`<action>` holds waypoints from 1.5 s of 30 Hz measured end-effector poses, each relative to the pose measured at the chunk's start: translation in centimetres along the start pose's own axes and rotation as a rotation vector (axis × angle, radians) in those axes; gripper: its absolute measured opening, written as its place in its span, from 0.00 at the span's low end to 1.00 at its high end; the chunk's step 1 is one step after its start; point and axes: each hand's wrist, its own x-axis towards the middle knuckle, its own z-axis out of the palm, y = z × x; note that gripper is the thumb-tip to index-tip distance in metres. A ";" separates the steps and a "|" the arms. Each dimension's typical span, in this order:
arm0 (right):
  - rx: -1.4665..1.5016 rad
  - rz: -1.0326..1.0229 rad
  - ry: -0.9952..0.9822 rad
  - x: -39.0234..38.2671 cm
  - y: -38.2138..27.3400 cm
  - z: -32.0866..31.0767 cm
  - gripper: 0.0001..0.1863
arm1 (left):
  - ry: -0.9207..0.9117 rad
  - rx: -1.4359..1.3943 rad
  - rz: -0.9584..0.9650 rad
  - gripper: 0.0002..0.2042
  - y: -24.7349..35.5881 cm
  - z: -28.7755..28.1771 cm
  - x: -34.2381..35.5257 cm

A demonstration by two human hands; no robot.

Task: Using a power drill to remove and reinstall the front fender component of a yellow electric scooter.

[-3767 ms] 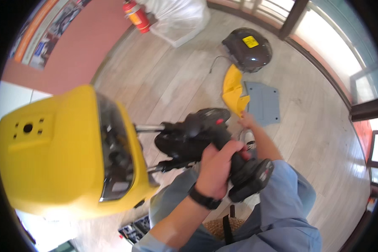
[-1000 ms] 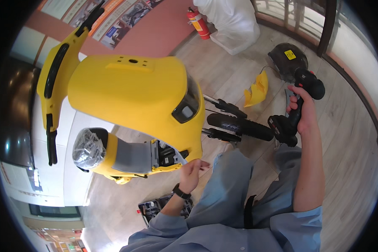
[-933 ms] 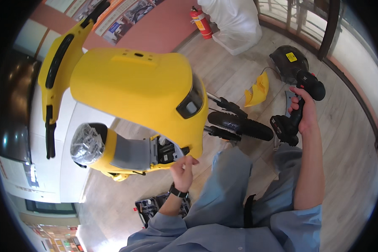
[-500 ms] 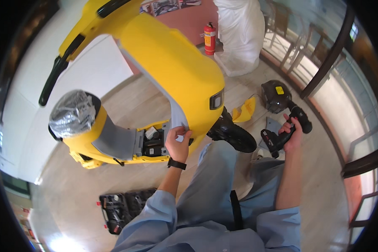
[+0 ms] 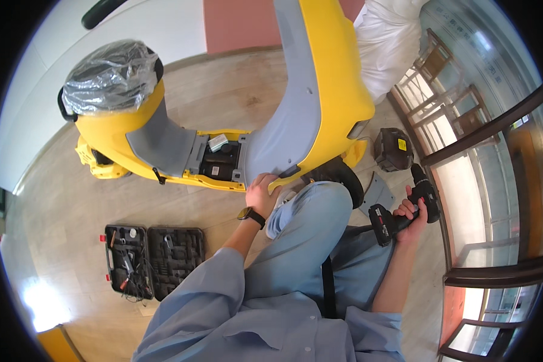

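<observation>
A yellow and grey scooter [image 5: 344, 78] stands before me, with an uncovered battery bay [image 5: 219, 163] in its floorboard. My left hand [image 5: 262, 194], with a dark watch at the wrist, is bent over the lower edge of the floorboard [image 5: 241, 186] beside that bay. Its fingertips are partly hidden, so I cannot see whether a small part lies beneath them. On the right, my right hand [image 5: 411, 222] is closed around the grip of a black cordless drill [image 5: 427, 198]. The drill's chuck points away from me, and its battery end is toward my knee.
An open black tool case [image 5: 174, 259] with tools and cables lies at left. Beyond the drill sit a dark box-like thing with a yellow label [image 5: 393, 148] and a flat grey panel [image 5: 378, 192]. Clear plastic wraps the seat [image 5: 111, 78]. Dark-framed glass doors [image 5: 489, 130] line the right.
My view has shifted left and down, bringing the tool case fully into sight. My left hand stays at the floorboard edge, its fingers now lower on it. The drill remains in my right hand.
</observation>
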 end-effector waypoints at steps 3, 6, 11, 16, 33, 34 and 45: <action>-0.012 0.020 0.052 0.1 0.4 -0.4 0.25 | -0.013 0.046 -0.027 0.17 -0.4 0.7 -0.9; 0.003 0.034 0.075 0.3 0.9 -0.5 0.24 | -0.034 0.060 -0.106 0.23 -0.2 1.2 -0.5; -0.026 0.043 0.123 -0.1 1.8 -0.5 0.25 | 0.001 0.140 -0.021 0.26 0.3 1.9 0.1; 0.002 0.048 0.137 -0.2 2.2 -0.7 0.25 | 0.040 0.163 0.028 0.26 -1.3 2.7 1.1; 0.130 0.244 0.007 5.7 2.0 -2.2 0.21 | -0.733 0.303 -0.157 0.20 1.3 -5.9 9.9; 0.145 0.243 0.018 5.7 1.6 -2.6 0.21 | -0.713 0.305 -0.162 0.19 3.5 -5.8 10.8; 0.116 0.250 0.093 6.2 2.3 -2.0 0.19 | -0.141 0.029 0.050 0.42 10.9 -0.9 14.6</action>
